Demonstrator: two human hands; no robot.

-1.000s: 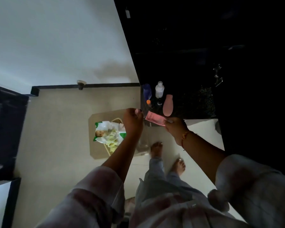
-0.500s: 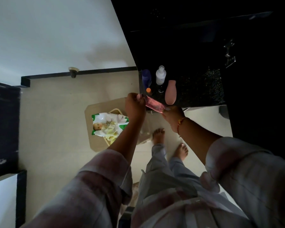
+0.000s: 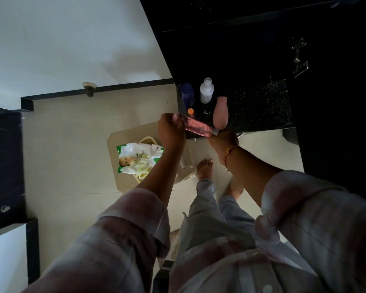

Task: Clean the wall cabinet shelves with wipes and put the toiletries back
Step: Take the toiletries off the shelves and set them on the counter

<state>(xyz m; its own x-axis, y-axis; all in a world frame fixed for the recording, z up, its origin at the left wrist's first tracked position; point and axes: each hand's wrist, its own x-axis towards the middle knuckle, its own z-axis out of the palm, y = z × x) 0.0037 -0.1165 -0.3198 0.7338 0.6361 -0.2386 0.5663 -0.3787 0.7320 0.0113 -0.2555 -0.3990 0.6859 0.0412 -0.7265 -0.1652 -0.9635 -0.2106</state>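
A pink tube (image 3: pixel 198 128) lies slanted between my two hands, just in front of the dark counter edge. My left hand (image 3: pixel 171 132) grips its upper left end and my right hand (image 3: pixel 223 142) pinches its capped lower end. On the black speckled counter (image 3: pixel 260 106) stand a blue bottle (image 3: pixel 187 94), a white bottle (image 3: pixel 206 90), a pink bottle (image 3: pixel 220 112) and a small orange-capped item (image 3: pixel 190 111). A pack of baby wipes (image 3: pixel 138 158) rests on a beige stool (image 3: pixel 118 140) below my left arm.
The cabinet above the counter is black and its inside cannot be made out. A metal hinge (image 3: pixel 299 58) shows at the upper right. A door stopper (image 3: pixel 89 87) sits at the wall's base. My bare feet (image 3: pixel 205 167) stand on the light tiled floor.
Both hands rose toward the counter with the pink tube. My left hand, apart from it a second ago, now grips its upper end. The view shifted downward slightly.
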